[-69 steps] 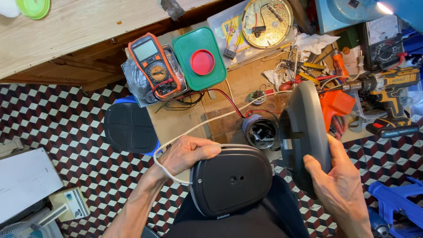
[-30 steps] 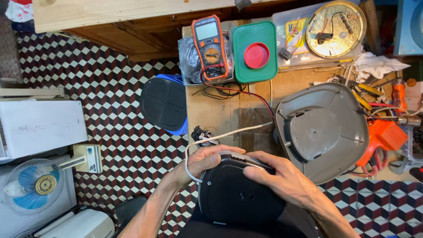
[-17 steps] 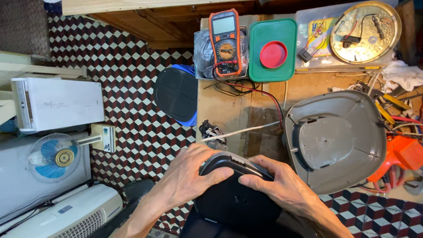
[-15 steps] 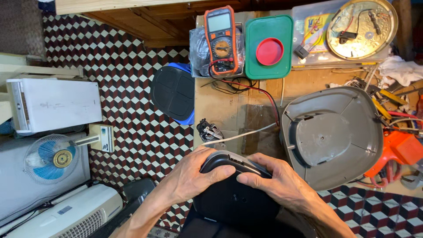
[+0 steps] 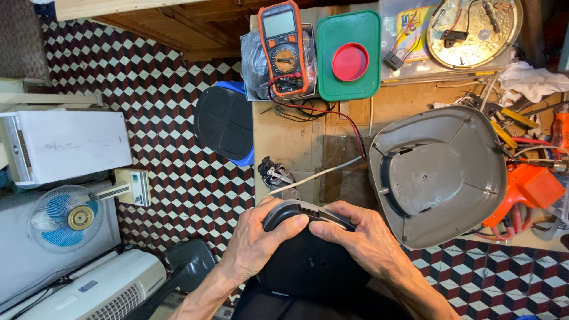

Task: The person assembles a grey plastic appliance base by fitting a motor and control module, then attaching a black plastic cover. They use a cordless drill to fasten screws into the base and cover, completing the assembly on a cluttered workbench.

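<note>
Both hands (image 5: 314,237) clasp black housing (image 5: 308,261) beside grey cover (image 5: 438,178).

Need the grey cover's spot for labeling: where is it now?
Head view, right of centre: the grey cover lies hollow side up on the workbench, right of the hands' black casing, with the orange tool beside it.

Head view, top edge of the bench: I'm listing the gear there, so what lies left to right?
Orange multimeter → green box with a round red lid → round brass-coloured plate.

Bare forearms, left hand (image 5: 255,249), right hand (image 5: 364,243), no sleeves, dark trousers.
</note>
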